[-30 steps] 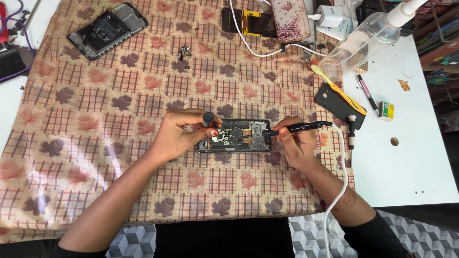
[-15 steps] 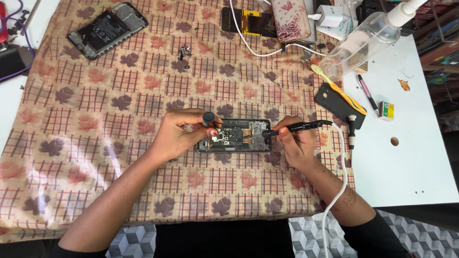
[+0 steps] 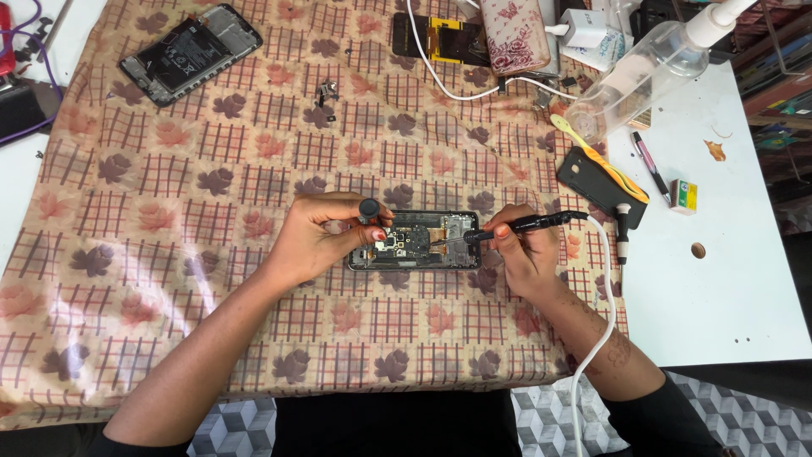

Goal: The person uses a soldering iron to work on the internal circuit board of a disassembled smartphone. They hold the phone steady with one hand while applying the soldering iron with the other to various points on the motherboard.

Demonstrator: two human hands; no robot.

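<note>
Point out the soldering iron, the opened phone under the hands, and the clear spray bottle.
soldering iron (image 3: 529,224): head view, on its black handle, held in the right hand.
opened phone (image 3: 420,239): head view, on its exposed circuit board.
clear spray bottle (image 3: 644,72): head view, on its transparent body, lying on its side.

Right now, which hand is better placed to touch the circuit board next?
Right hand: it holds the soldering iron, tip at the opened phone. Left hand steadies the phone, holding a small black tool.

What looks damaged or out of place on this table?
Two phones lie with their backs off: one between the hands, another at the far left corner. Small loose metal parts sit scattered on the patterned cloth. Nothing is spilled.
</note>
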